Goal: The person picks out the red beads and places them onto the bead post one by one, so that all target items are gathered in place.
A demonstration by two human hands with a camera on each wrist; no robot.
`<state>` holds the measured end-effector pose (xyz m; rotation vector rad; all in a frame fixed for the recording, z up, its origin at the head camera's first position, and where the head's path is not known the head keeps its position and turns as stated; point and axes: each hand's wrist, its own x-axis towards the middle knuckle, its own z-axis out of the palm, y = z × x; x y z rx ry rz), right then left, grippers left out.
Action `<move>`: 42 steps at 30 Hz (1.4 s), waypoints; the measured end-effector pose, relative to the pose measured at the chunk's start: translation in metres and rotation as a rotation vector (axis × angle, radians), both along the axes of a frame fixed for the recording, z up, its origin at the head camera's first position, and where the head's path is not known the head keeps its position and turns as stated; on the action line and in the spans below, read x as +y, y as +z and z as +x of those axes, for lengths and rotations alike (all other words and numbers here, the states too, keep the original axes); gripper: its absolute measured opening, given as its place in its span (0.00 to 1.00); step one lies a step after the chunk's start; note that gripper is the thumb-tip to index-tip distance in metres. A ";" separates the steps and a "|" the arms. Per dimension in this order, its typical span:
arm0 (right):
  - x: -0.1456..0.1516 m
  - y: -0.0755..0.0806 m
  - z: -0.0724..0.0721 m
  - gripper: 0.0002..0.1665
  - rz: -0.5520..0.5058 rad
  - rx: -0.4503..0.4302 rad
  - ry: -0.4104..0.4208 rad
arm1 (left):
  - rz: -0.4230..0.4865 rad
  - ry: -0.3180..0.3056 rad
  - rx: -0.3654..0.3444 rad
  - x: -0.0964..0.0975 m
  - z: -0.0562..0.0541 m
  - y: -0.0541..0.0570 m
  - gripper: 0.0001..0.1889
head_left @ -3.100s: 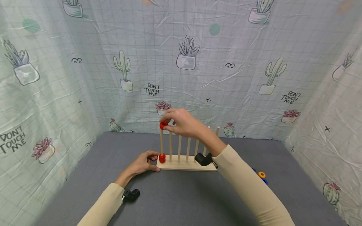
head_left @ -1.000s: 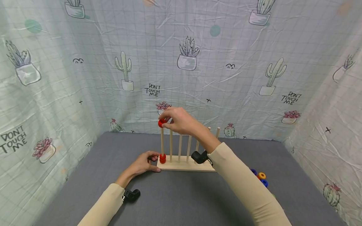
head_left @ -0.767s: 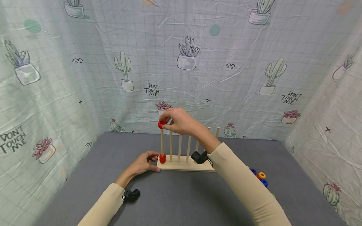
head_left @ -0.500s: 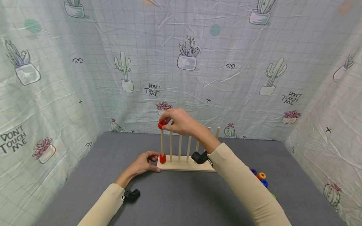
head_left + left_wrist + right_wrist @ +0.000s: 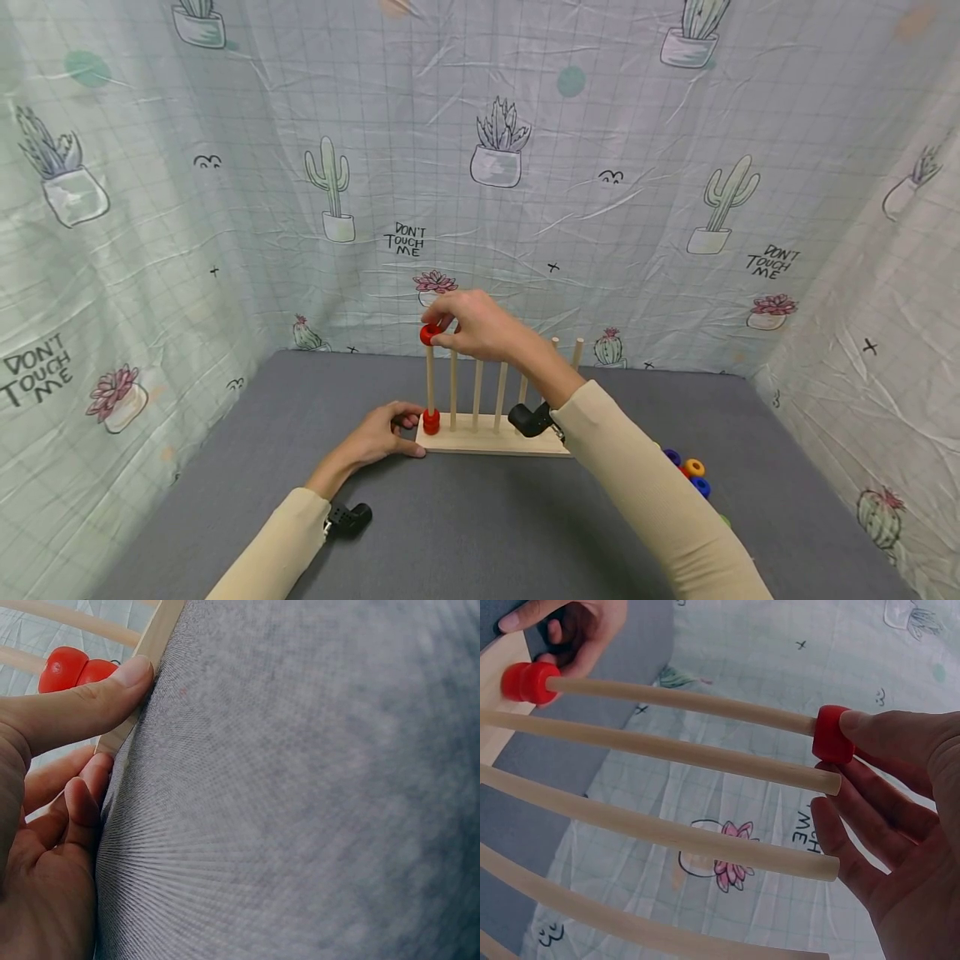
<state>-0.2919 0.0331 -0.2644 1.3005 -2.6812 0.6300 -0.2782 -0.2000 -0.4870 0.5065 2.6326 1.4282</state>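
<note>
On the counter [image 5: 465,525] at lower centre, the left hand [image 5: 378,435] grips the base [image 5: 476,442] while the right hand [image 5: 482,325], pinching a ring [image 5: 427,336], has dipped slightly, apparently threading the peg [image 5: 430,375].

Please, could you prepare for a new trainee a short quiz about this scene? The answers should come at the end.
1. Multiple choice: What does the right hand pinch?
a) a blue ring
b) a red ring
c) a yellow ring

2. True or false: The left hand is raised in the air, apart from everything.

3. Count: How many stacked red rings sit at the bottom of the leftmost peg, as the head view shows it?

Key:
1. b, held at the top of that peg.
2. False; it holds the left end of the wooden base.
3. Two.
</note>
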 end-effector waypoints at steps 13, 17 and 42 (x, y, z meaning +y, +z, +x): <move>0.000 0.000 -0.001 0.13 0.021 0.013 0.008 | -0.012 0.014 -0.027 0.000 -0.001 -0.001 0.38; -0.001 0.000 -0.001 0.13 0.024 0.020 0.011 | 0.000 0.010 -0.024 0.000 -0.001 0.000 0.38; 0.000 0.000 -0.002 0.11 0.028 0.029 0.035 | 0.003 -0.001 -0.003 -0.001 -0.002 -0.001 0.38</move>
